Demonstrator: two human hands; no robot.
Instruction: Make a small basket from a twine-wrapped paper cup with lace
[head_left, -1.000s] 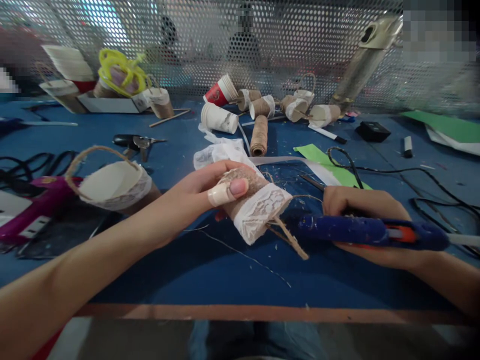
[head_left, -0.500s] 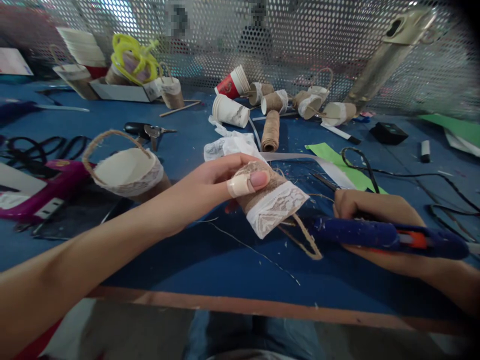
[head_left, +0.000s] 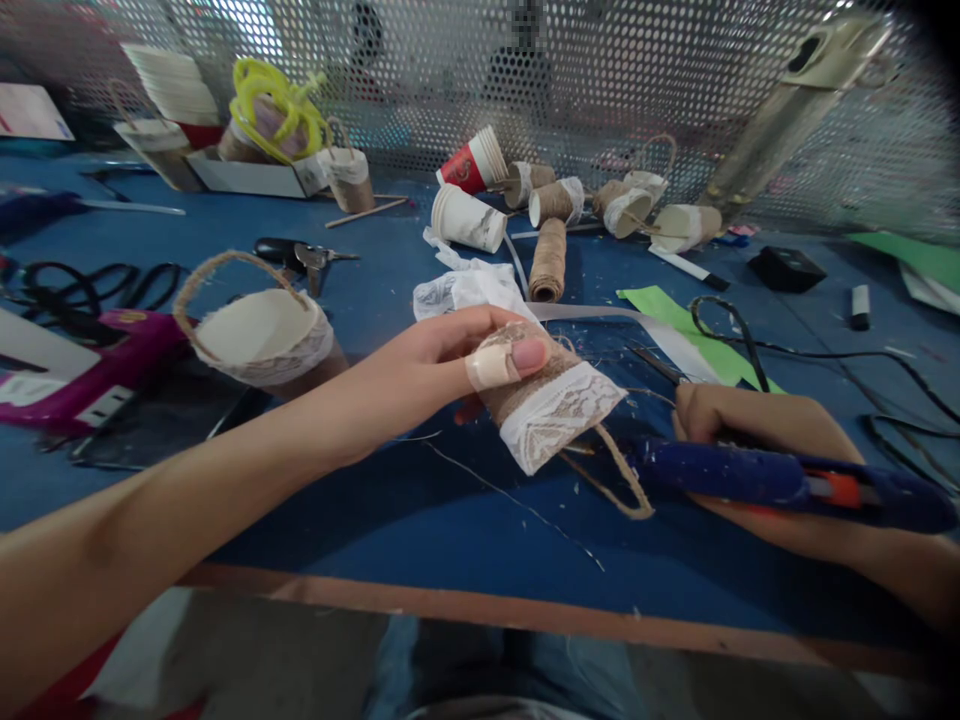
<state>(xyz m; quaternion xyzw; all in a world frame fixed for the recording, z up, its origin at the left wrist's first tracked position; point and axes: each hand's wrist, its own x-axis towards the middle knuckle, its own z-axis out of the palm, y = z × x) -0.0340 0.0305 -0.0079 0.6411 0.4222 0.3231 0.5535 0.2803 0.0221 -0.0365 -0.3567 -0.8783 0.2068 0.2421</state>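
My left hand, with a bandage round the thumb, grips a small cup wrapped in brown twine with a white lace band. The cup is tilted, its mouth toward the lower right, and a twine handle hangs from it. In my right hand is a blue hot glue gun with an orange part. Its tip points left, close to the cup's mouth; whether it touches the cup is hidden. Left of my left forearm stands a larger lace-trimmed cup with a twine handle.
Behind my hands lie a twine spool, white lace, paper cups and several wrapped cups. Keys and a purple object are on the left. Green paper and a black cord lie right. Perforated metal rises behind.
The whole view has shifted slightly, so things appear a little further right. Both hands keep their holds on the cup and glue gun, with barely any movement between them.
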